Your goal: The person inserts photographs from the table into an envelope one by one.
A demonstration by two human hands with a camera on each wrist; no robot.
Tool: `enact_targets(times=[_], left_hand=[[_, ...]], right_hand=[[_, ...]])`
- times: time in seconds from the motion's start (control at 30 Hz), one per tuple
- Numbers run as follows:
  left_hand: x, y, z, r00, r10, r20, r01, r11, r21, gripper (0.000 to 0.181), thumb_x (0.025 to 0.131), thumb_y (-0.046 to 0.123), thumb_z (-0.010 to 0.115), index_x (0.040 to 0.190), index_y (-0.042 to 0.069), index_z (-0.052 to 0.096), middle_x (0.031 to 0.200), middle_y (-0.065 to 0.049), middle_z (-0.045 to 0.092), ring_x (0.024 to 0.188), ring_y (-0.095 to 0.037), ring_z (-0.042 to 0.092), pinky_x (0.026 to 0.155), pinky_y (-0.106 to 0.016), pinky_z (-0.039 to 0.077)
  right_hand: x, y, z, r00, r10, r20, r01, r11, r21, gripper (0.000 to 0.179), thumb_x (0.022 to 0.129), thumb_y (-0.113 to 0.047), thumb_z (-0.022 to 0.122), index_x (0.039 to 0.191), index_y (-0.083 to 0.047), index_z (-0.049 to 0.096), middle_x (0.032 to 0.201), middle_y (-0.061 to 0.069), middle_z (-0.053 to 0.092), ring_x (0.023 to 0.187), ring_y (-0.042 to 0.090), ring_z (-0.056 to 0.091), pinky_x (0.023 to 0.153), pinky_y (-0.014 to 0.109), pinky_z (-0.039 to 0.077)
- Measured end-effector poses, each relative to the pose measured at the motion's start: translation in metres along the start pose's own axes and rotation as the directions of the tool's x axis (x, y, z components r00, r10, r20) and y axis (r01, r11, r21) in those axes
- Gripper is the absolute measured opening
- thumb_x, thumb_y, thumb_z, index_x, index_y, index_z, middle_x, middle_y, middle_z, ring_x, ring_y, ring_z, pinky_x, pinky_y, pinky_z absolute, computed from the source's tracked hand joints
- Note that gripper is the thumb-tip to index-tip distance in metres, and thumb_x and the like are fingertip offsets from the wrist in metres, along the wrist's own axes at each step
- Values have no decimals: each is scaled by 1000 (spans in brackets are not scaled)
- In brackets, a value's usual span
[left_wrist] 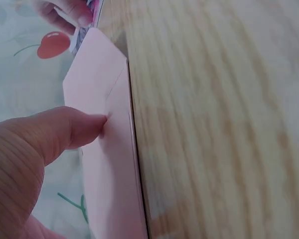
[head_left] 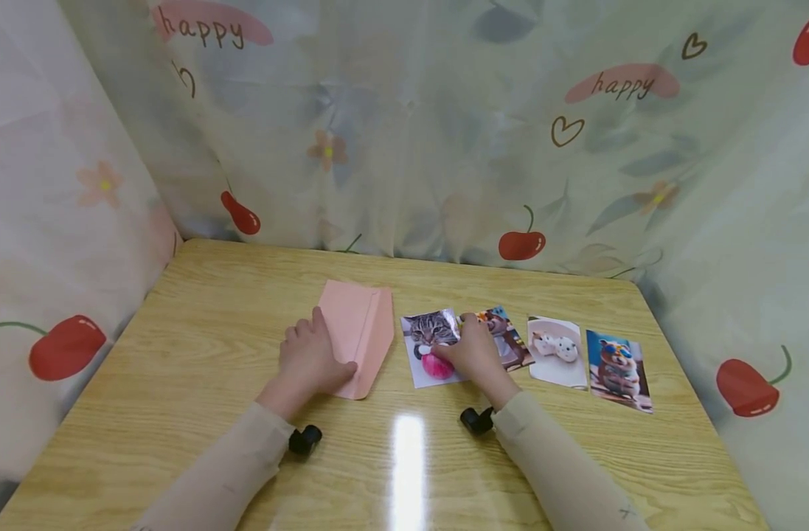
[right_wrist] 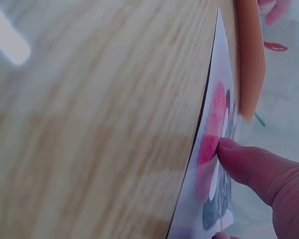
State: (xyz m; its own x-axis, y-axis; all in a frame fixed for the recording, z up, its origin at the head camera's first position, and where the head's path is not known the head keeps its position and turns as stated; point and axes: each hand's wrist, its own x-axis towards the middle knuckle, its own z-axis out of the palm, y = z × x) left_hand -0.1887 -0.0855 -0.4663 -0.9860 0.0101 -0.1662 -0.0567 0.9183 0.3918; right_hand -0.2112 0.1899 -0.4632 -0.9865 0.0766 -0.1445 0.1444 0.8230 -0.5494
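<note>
- Presses the pink envelope (head_left: 344, 317) to the counter (head_left: 198, 324), a little left of midway between the left and right edges, with the left hand (head_left: 311, 358).
- Spread loosely over the envelope's left side, with the thumb down near the fold line; likely so laid to stop thin paper from sliding.
- Turned with the pointed flap toward the counter's right edge, facing the cat photo (head_left: 420, 335); perhaps to leave that side clear of fingers.
- Pinches the cat photo just right of the envelope with the right hand (head_left: 480, 354), by thumb on the printed face and fingers near the far right corner; underside contact hidden. Probably gripped there because a flat print lifts best by a bent edge.
- With a gap between the hands, each on its own thing.
- Strung out toward the counter's right edge: the bear photo (head_left: 510, 343), partly covered by the right hand, the plate photo (head_left: 557, 350), then the goggles photo (head_left: 619, 369) nearest that edge; probably spaced for easy picking up.
</note>
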Motion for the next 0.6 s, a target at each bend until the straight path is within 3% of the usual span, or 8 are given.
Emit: enact_targets(times=[0.23,0.43,0.6], left_hand=[[0,-3,-7,994,-98,40,97,995,31,133,65,62,76,148,-11,2,131,-42,28,121,-54,31,102,-60,27],[1,-5,-11,992,-103,66,101,995,24,129,64,63,76,145,-14,12,126,-41,32,117,-52,36,98,-58,32],[3,-9,-9,995,-88,46,86,995,40,116,62,62,77,133,-17,30,114,-36,37,107,-47,39,91,-55,35]], right_hand=[[0,2,1,1000,-10,-6,10,1000,-5,88,74,-40,82,138,3,40,131,25,49,123,39,46,101,50,37],[1,4,2,1000,1,-4,-1,1000,-3,83,75,-38,82,135,2,43,130,23,49,120,36,47,100,49,38],[0,6,-1,1000,-9,-2,9,1000,24,66,78,-33,80,127,0,51,120,17,52,108,30,52,93,45,43]])
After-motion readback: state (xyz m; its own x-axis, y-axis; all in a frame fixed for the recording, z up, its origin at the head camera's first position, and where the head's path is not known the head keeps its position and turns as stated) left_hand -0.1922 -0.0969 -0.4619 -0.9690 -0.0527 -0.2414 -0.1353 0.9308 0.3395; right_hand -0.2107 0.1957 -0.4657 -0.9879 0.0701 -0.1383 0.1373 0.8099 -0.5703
